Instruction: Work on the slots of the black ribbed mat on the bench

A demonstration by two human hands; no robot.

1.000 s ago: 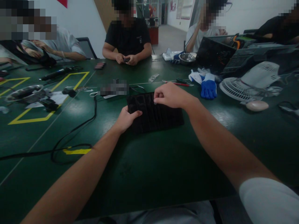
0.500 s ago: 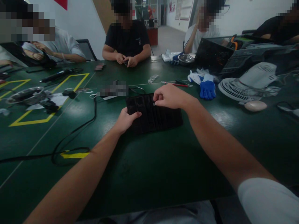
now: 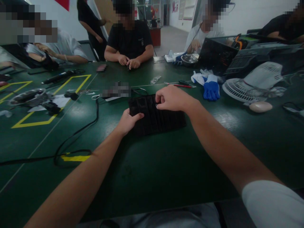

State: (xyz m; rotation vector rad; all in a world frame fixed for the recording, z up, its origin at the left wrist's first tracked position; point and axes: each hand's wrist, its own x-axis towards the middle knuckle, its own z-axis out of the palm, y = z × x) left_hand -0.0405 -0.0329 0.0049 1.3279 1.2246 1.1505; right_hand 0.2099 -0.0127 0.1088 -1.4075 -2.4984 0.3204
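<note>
A flat black panel with ridges and recessed sections lies on the green table in front of me. My left hand grips its left edge, thumb on top and the other fingers out of sight. Over the panel's upper right part is my right hand, fingers curled and thumb and fingertips pinched together close to its surface. A small pale spot shows at those fingertips, too small to name. Behind the panel, a partly blurred-out object rests on the table with a thin cable beside it.
Blue-and-white gloves, a white fan grille and a computer mouse lie on the right. Beyond the panel is a red pen-like tool. A black cable loops across the left. Several people sit around the table.
My left hand and the panel stay in place; my right hand shifts only slightly at the same spot. A standing person has come into view at the back left.
</note>
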